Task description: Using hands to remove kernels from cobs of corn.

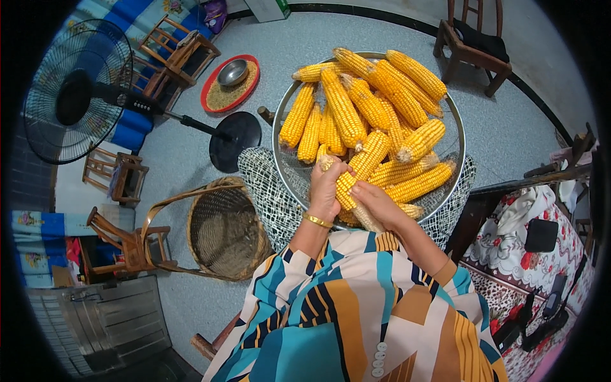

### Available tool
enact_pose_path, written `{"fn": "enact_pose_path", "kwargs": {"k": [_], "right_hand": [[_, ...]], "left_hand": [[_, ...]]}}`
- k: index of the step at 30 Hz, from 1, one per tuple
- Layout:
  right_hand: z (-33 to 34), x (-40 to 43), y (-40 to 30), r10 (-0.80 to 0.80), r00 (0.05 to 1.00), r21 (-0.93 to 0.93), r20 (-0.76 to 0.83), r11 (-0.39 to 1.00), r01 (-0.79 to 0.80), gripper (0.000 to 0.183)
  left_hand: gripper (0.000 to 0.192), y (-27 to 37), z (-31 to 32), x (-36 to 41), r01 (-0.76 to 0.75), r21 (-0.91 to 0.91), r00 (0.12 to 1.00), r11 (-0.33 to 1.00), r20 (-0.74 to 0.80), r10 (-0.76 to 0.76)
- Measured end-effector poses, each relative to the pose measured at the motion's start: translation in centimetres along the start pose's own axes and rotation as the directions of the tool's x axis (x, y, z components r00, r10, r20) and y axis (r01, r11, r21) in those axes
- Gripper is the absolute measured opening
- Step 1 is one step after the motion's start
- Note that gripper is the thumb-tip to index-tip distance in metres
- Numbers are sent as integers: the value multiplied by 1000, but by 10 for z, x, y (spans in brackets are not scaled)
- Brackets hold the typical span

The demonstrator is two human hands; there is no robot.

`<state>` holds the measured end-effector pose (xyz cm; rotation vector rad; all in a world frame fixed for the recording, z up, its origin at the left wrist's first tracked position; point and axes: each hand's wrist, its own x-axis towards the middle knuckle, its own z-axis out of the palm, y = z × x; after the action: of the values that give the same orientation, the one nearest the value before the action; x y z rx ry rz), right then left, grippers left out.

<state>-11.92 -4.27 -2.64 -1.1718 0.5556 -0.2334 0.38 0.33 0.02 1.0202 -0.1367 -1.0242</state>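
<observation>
Both hands are on one ear of corn, held slanted over the near side of a round metal sieve. Its upper part bears yellow kernels, while the lower end is a pale stripped cob. My left hand, with a gold bracelet at the wrist, wraps around the upper part. My right hand grips lower down, its thumb pressed on the kernels; some of its fingers are hidden. Several whole yellow ears are heaped in the sieve, which rests on my lap over patterned trousers.
On the left stand a woven basket with a tall handle, a black pedestal fan and wooden chairs. A red tray holds loose grain and a metal bowl. To the right is a table with a floral cloth.
</observation>
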Motion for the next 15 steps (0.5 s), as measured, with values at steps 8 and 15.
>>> {"fn": "enact_pose_path", "kwargs": {"k": [8, 15], "right_hand": [[2, 1, 2, -20, 986, -49, -165, 999, 12, 31], [8, -3, -2, -347, 930, -503, -117, 829, 246, 38]], "left_hand": [[12, -3, -5, 4, -11, -55, 999, 998, -49, 9], [19, 3, 9, -2, 22, -32, 1000, 999, -21, -23]]}}
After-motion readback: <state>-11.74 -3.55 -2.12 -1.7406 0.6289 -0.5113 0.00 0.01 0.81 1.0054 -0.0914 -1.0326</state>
